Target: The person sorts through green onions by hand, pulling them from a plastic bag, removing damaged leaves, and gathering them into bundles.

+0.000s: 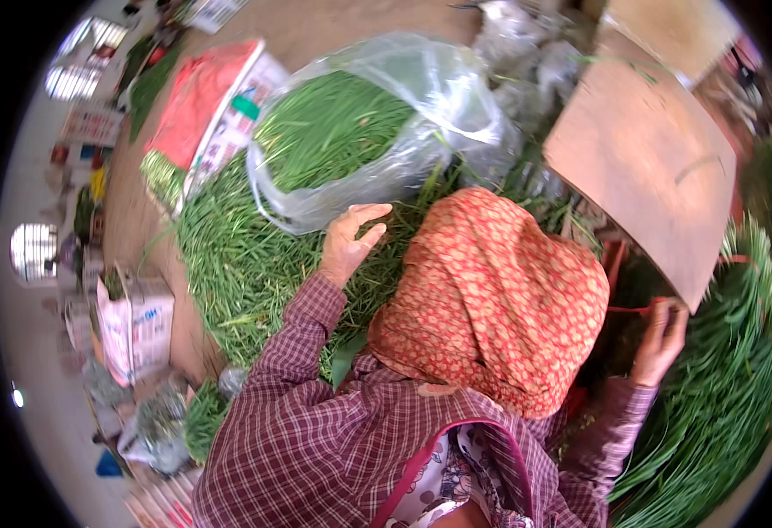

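Right at the bag's near rim, the left hand [351, 245] is open, with its thumb and fingers parted and bent toward the right of the view. Loose greens [236, 255] lie under and around it in a broad heap, spreading mostly to its left and down beside the plaid sleeve [302, 321]. Whether the fingertips touch any leaves, I cannot tell. The heap's thin blades cross one another at many angles, with no single long axis.

Just beyond this hand, a clear plastic bag [456, 88] sits with its mouth open, holding cut greens [333, 128]. Their blades lie much more in line, the long axis slanting from lower left to upper right.

Over on the other side, the right hand [659, 343] is raised below the lower corner of a brown board [650, 158], its fingers bent and close together. A thin red strip [628, 310] runs nearly level from the left to its fingertips; whether they grip it, I cannot tell. Beside this hand, to the right and below, stands a big bundle of long leaves [712, 387], with a red tie [738, 259] across its upper part. Its leaves run lengthwise down the view, the lower ones fanning toward the lower left. Between the arms is a bunched red cloth [500, 299] with a pale pattern.
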The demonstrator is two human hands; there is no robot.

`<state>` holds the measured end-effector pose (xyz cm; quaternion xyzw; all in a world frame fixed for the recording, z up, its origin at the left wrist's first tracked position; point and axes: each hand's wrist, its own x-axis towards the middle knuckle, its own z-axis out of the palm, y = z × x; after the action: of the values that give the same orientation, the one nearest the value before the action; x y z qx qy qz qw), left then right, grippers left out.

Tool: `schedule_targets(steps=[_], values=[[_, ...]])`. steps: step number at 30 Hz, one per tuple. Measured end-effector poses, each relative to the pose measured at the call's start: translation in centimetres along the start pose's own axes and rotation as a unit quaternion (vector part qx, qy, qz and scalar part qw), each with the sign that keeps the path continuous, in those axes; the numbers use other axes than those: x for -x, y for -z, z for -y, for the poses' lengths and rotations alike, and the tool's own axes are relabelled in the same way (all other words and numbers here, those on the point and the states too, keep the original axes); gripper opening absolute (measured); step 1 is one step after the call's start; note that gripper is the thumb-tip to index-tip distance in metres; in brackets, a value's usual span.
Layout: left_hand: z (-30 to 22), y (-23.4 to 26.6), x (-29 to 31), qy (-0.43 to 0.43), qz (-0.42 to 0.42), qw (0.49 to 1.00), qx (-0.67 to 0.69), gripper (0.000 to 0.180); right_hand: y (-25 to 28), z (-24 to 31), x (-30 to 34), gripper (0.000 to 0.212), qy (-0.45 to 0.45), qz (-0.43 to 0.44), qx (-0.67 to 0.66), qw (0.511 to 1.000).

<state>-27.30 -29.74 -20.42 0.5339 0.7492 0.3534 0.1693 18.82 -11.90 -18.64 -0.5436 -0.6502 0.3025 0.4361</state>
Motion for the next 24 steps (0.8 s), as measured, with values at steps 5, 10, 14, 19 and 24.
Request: schedule_targets(steps=[5, 10, 14, 19, 24], values=[[2.6, 2.9, 0.7, 0.011, -0.132, 0.991, -0.024, 0.038, -1.4, 2.8, -17.9, 0.024, 0.062, 0.064, -0.052, 0.995], [6.7, 4.1, -1.1, 0.087, -0.143, 0.97, -0.178, 0.061, -7.3, -8.1, -34.3, 0.032, 0.028, 0.094, -0.023, 0.995], [9.0, 3.1, -5.0, 0.135, -0.032, 0.944, -0.301, 0.07, -7.0, -11.9, -41.0, 0.042, 0.195, 0.045, 0.236, 0.951], [11.9, 3.0, 0.7, 0.196, -0.02, 0.913, -0.357, 0.045, -26.6, 15.9, -23.6, 0.035, 0.415, 0.177, 0.116, 0.885], [11.4, 5.7, 1.9, 0.234, -0.008, 0.935, -0.265, 0.028, -45.8, 25.1, -6.3, 0.069, 0.538, 0.471, 0.161, 0.68]])
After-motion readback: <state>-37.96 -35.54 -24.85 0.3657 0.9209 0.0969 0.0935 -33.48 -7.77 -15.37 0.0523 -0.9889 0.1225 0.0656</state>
